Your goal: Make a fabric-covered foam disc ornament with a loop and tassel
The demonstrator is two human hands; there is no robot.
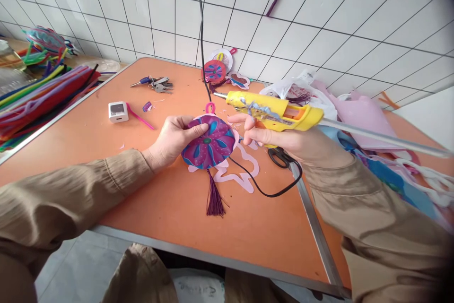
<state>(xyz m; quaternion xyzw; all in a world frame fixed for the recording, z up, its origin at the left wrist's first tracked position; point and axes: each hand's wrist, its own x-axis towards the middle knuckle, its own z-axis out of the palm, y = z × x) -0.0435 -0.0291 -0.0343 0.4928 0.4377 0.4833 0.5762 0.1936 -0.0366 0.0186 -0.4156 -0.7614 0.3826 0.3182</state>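
Note:
Between thumb and fingers, my left hand (175, 140) grips a round purple ornament (216, 149) with a blue petal pattern. A pink loop (210, 108) sticks up from its top, and a dark purple tassel (214, 196) hangs below. My right hand (280, 136) is wrapped round the handle of a yellow glue gun (273, 107), a clear glue stick (386, 138) jutting from its back. The nozzle points left, above the ornament and apart from it. Pale pink cut-out scraps (248, 177) lie under and beside the ornament.
Black-handled scissors (280, 157) and a black cable lie right of centre. Keys (161, 84), a white charger (118, 112) and a pink strip are at the left. Pipe cleaners (42, 97) fill the far left. Finished-looking ornaments (214, 71) rest by the tiled wall; felt sheets (369, 118) pile up right.

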